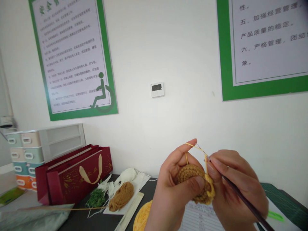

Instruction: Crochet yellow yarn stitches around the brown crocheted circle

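Note:
My left hand (175, 183) is closed on a round brown crochet piece (190, 175) with a yellow edge (210, 192). Its raised index finger carries a strand of yellow yarn (192, 146). In my right hand (237, 183), pinched between thumb and fingers, is a crochet hook (238, 192) with a dark handle. The hook's thin metal tip meets the yellow yarn, and a yellow loop stretches from there down to the piece. Partly behind my left forearm lies a yellow yarn ball (142, 216).
Left on the dark table are a brown yarn skein (121, 196), white yarn (128, 175), green yarn (96, 197) and a ruler (130, 211). A red gift bag (79, 176) stands before a drawer unit (26, 157). Written paper (199, 218), a green cutting mat (284, 199) and a bright green object (276, 216) lie right.

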Demonstrator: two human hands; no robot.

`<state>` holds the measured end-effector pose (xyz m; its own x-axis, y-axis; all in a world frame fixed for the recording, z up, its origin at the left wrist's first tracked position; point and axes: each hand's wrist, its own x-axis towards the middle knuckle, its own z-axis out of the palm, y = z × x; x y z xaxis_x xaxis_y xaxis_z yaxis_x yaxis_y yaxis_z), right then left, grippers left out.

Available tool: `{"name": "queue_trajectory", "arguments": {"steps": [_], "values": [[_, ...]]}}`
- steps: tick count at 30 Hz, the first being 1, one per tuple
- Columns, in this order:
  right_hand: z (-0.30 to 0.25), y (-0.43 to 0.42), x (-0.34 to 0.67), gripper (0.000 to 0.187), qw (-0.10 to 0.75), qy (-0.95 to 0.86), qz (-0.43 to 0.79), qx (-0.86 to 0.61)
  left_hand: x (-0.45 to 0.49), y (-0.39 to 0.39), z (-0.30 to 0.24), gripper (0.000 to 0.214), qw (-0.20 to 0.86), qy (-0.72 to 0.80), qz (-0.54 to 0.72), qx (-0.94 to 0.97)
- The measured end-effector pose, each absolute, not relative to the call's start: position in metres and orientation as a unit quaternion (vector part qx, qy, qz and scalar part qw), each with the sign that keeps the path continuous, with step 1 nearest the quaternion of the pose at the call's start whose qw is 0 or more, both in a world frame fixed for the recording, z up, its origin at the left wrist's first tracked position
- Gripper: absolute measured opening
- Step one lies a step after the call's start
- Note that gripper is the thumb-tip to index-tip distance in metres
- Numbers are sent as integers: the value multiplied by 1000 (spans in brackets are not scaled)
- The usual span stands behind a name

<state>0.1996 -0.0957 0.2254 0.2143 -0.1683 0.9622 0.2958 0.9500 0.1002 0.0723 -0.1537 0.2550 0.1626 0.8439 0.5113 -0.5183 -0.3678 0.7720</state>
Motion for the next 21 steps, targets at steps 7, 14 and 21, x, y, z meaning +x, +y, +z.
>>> {"name": "queue_trajectory", "arguments": {"steps": [7,14,21], "values": [[227,-95,197,40,801,-587,-113,-29,71,-153,258,63,574,126,613,529],[231,-102,191,34,825,-563,-33,-40,71,-152,258,62,588,99,605,527],[231,-103,189,31,833,-552,-22,-38,69,-150,257,62,594,85,600,529]]}}
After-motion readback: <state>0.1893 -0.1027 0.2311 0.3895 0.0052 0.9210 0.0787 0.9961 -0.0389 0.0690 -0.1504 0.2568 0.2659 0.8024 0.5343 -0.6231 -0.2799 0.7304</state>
